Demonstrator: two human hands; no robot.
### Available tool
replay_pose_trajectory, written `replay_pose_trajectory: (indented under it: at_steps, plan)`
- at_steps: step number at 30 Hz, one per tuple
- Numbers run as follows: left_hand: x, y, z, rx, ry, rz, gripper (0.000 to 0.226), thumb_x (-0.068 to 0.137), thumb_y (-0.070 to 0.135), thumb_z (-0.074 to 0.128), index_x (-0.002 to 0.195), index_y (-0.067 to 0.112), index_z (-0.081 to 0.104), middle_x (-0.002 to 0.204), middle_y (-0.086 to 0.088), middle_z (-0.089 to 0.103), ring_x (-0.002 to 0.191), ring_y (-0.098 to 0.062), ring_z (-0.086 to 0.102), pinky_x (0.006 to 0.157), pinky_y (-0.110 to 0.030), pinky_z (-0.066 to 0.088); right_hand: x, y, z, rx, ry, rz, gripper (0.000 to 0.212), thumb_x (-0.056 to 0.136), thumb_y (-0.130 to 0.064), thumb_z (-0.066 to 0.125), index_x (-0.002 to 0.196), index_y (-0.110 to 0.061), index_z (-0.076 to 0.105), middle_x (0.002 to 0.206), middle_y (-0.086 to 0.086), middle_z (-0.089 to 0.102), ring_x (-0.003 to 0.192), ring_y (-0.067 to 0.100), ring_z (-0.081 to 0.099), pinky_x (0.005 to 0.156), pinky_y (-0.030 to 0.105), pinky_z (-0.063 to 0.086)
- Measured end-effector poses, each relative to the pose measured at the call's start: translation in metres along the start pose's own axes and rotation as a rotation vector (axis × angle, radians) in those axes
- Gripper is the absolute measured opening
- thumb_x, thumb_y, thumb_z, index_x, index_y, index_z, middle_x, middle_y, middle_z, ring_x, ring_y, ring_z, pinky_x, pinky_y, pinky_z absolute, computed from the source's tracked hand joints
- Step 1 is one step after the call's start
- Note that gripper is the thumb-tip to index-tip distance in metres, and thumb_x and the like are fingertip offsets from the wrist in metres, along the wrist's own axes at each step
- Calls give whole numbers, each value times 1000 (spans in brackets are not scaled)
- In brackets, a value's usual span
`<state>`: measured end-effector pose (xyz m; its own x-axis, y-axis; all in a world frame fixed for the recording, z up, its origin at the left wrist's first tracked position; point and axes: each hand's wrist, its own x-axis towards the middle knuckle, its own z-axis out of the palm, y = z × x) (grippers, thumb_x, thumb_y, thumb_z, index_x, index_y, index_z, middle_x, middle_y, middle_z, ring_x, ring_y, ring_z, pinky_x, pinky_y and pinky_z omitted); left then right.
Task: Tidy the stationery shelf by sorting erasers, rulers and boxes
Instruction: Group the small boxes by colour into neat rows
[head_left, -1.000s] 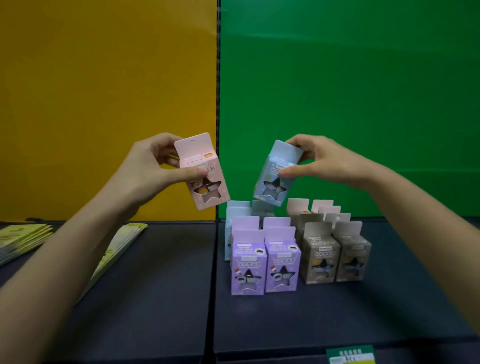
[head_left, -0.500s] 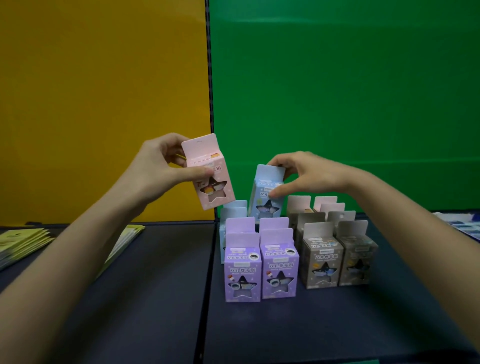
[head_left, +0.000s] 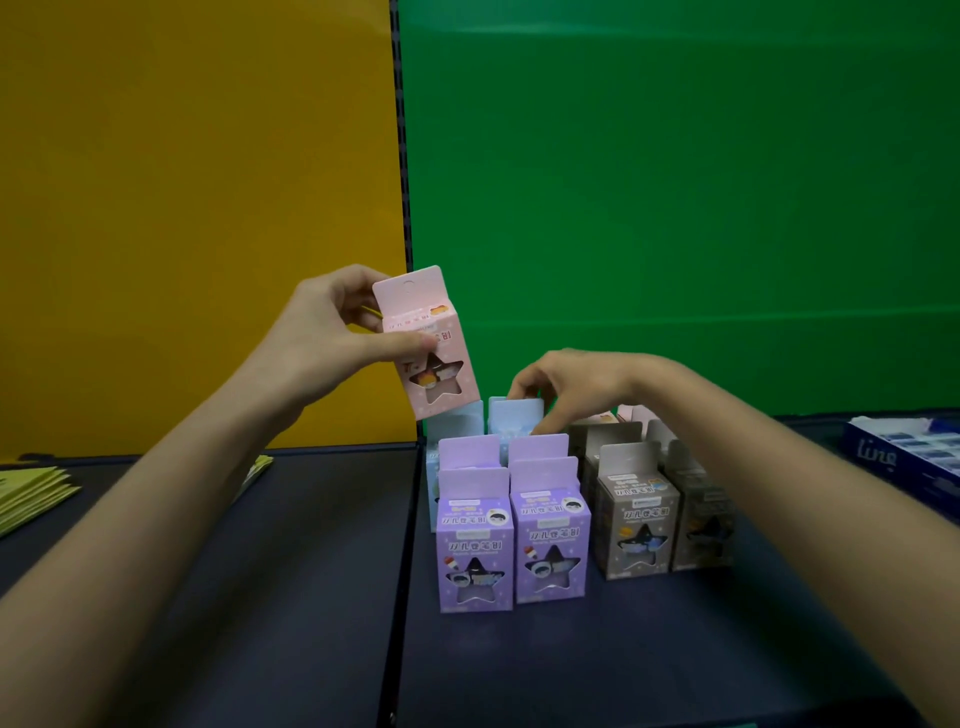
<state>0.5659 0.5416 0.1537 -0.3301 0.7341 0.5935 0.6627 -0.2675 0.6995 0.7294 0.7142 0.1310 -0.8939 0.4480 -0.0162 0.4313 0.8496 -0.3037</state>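
On the dark shelf (head_left: 571, 670), against the green backboard (head_left: 675, 208), the boxes stand grouped by colour in short files — a layout that, by judgement, lets each new box drop in behind its own kind. The purple boxes (head_left: 511, 540) form the front left pair with more behind; the grey-brown boxes (head_left: 638, 525) stand just beside them to the right; the pale blue boxes (head_left: 462, 431) occupy the rear left. A dark blue tray (head_left: 904, 457) sits well apart at the right edge, and yellow-green booklets (head_left: 31, 493) lie at the far left. The right hand (head_left: 576, 387) reaches over the rows, fingers closed on the top flap of a blue box (head_left: 514, 418) seated in the rear row — held from above, probably to square it with its neighbours. The left hand (head_left: 332, 338) is clamped on a pink box (head_left: 428, 348), tilted and raised clear of the shelf, apparently awaiting its slot. Compared with half a second earlier, the blue box has descended from above the row into it, and the right hand has lowered with it; the pink box is held much as before.
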Motion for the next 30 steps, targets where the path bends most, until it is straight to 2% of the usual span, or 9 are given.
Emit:
replay_pose_trajectory:
  at_steps: [3,9,12,16,19,22,25,30]
  plan:
    - [2,0,1,-1,-5,2,32,66,21,77,92,19,60,88,4,64,87,-16,55,78,-31,52,3,0,5,13,-22,-16,30,74,-12,72,104,-11,65,101,9,70,82,13,56,83,32,48]
    - [4,2,6,-2,-31,2,38,63,24,78,96,15,61,89,2,64,91,-21,58,80,-34,53,4,3,8,25,-23,-22,30,76,-13,72,105,-11,64,101,9,69,83,13,56,85,35,49]
    - [6,7,11,-7,-35,15,39,63,23,78,96,14,60,89,2,64,91,-22,57,78,-34,53,-5,4,1,116,31,-27,27,77,-16,73,102,-13,65,92,0,65,78,8,57,84,24,47]
    - [12,15,22,4,-41,46,38,65,22,78,96,14,59,94,-3,65,91,-27,58,82,-41,52,-28,19,-23,161,216,-16,16,81,-18,69,96,-14,65,86,-6,65,77,3,58,83,19,46]
    - [18,22,41,28,-88,77,32,65,19,79,88,19,57,91,0,65,80,-20,55,81,-45,51,-52,41,-39,165,343,-1,9,83,-15,66,92,-19,65,84,-9,65,76,-2,58,76,7,44]
    - [26,29,65,73,-134,90,34,61,21,82,85,21,57,90,0,68,75,-23,58,78,-48,52,-71,67,-46,158,408,29,10,83,-14,65,88,-23,64,82,-13,64,76,-2,58,72,4,44]
    - [36,32,89,109,-171,69,39,58,20,83,89,17,58,87,-2,69,68,-18,59,76,-45,53,-82,90,-45,122,402,50,10,83,-16,66,90,-22,67,83,-13,65,80,3,60,69,-2,41]
    - [47,29,116,237,-218,31,37,63,13,80,90,16,56,95,-3,64,68,-17,58,65,-32,46,-88,111,-40,95,322,12,15,81,-22,68,95,-18,70,87,-13,67,86,8,63,71,1,41]
